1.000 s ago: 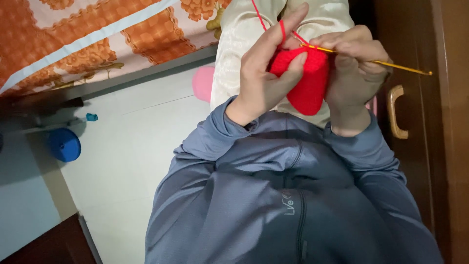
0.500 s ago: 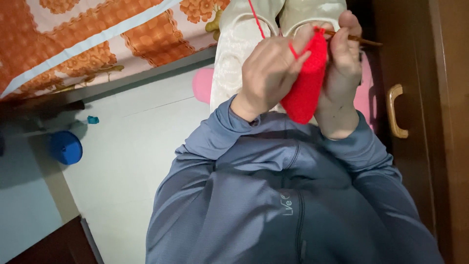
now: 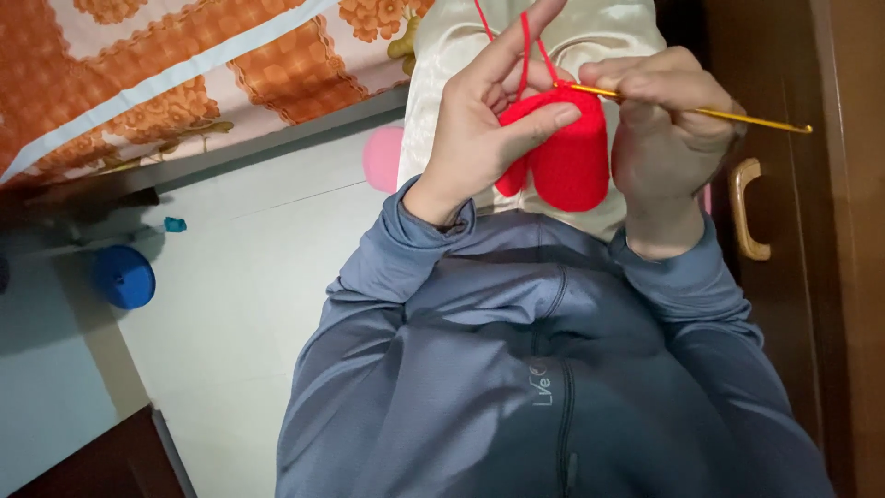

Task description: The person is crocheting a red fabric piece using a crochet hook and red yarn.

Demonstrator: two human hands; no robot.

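Note:
A piece of red crochet work hangs between my two hands, above my lap in cream trousers. My left hand pinches its upper left edge with the thumb, and red yarn runs up over the raised index finger. My right hand grips a golden crochet hook, whose tip sits at the top edge of the red piece and whose shaft points right. Grey-blue sleeves cover both forearms.
A bed with an orange floral cover runs along the upper left. A blue round object and a small teal bit lie on the pale floor. A pink ball sits by my leg. A wooden door with a brass handle stands at the right.
The hands have turned the red piece from edge-on to flat-on and lowered it slightly. The hook now points out to the right again, with the left index finger raised under the yarn.

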